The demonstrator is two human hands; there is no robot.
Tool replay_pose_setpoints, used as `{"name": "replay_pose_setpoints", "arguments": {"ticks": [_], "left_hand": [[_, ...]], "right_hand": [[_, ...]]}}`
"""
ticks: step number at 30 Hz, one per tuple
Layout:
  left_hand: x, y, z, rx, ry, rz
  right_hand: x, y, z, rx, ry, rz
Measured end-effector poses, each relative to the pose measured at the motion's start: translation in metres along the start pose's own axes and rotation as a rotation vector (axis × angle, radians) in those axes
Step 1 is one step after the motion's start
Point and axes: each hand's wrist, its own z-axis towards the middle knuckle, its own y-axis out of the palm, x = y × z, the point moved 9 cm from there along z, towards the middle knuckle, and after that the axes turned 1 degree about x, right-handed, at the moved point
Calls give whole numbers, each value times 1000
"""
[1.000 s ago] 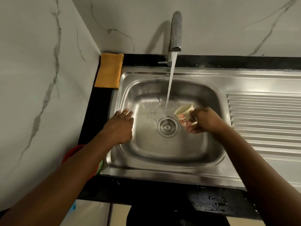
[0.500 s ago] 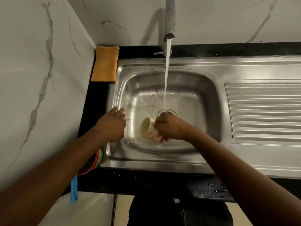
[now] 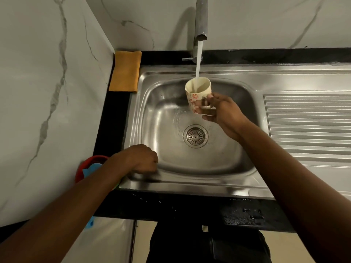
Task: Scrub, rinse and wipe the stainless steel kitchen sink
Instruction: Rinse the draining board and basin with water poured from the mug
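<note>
Stainless sink [image 3: 190,184] at surface [image 3: 171,207] left end, basin wet, glossy (ribbed drainboard [image 3: 307,120] on right). Right hand [image 3: 224,114] fingers grip floral cup [image 3: 198,93] under running tap [image 3: 201,19]. Left hand [image 3: 140,160] fingers curled, nothing seen in them, on sink's front-left rim.

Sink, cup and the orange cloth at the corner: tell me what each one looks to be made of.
Sink: stainless steel with a brushed, shiny finish; it throws back the light in long streaks.
Cup: cream with a red flower print, smooth and slightly glossy; ceramic or melamine, the look leaves it open.
Orange cloth: soft matte fabric, probably microfibre; it lies folded flat and shows no shine.
</note>
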Motion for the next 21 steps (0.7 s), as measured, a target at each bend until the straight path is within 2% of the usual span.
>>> {"name": "replay_pose_setpoints", "arguments": {"ticks": [4, 7, 15, 17, 20, 21], "left_hand": [[20, 5, 1, -10, -18, -133], [27, 7, 0, -38, -70, -231], [66, 36, 55, -363, 43, -504], [68, 42, 72, -363, 83, -484], [57, 43, 82, -415, 74, -328], [43, 42, 87, -386, 32, -303]], "right_hand": [[-3, 3, -1, -34, 0, 101], [-2, -3, -4, -33, 6, 91], [15, -21, -25, -128, 77, -234], [23, -26, -32, -160, 111, -288], [34, -34, -41, -189, 148, -311], [36, -36, -42, -191, 153, -313]]}}
